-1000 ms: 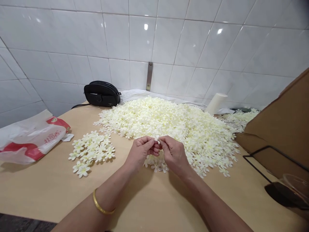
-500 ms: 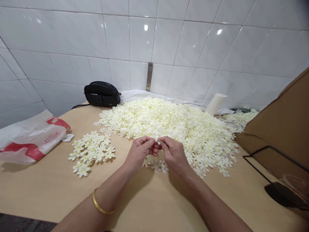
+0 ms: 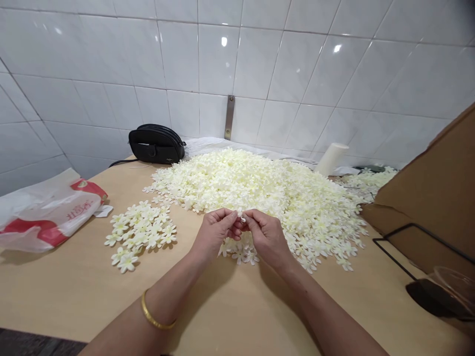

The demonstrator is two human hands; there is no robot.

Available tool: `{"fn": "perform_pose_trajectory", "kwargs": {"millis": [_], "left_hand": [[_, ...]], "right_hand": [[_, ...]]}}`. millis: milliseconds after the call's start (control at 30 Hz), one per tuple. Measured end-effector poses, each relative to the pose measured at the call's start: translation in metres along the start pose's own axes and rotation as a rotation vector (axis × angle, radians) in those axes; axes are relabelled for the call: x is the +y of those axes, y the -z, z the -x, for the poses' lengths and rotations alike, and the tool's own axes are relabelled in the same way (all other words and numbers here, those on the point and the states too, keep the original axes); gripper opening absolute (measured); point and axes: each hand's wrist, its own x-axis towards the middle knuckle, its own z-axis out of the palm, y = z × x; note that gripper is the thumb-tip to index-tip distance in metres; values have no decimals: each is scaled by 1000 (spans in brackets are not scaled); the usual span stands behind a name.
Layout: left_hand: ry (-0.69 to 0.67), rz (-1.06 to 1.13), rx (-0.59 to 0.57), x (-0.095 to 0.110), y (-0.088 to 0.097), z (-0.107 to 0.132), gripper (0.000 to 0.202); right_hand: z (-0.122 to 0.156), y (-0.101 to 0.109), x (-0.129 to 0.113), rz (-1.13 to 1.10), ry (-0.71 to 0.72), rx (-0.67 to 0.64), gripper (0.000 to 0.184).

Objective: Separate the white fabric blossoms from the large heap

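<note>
- Barely changed since the earlier frame: at most a slight shift at the fingertips, with left hand [image 3: 214, 231] and right hand [image 3: 270, 238] at the same spot.
- Pinched at the centre of the frame, thumb and forefinger closed on it from either side: a small white piece [image 3: 243, 219].
- Lying rightward of the left fingertips and leftward of the right ones, about equally near both; long axis too small to tell.
- Beyond and beneath the hands: heap of pale flowers [image 3: 230, 178]; apart, left of centre, a smaller flower cluster [image 3: 144, 226].
- On the white-and-red plastic bag [image 3: 44, 210], left edge of the frame: pinkish-red lettering, not legible.
- On the black pouch [image 3: 156, 143], left of upper centre: tiny pale mark near the lower right corner, too small to read.
</note>
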Motion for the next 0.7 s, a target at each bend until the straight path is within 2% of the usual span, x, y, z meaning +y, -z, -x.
{"fn": "perform_pose_trajectory", "kwargs": {"millis": [167, 700], "left_hand": [[-2, -22, -21, 2, 0, 1, 20], [-10, -187, 19, 4, -4, 3, 18]], "right_hand": [[0, 1, -1, 34, 5, 16, 22], [-1, 1, 2, 199, 42, -3, 22]]}}
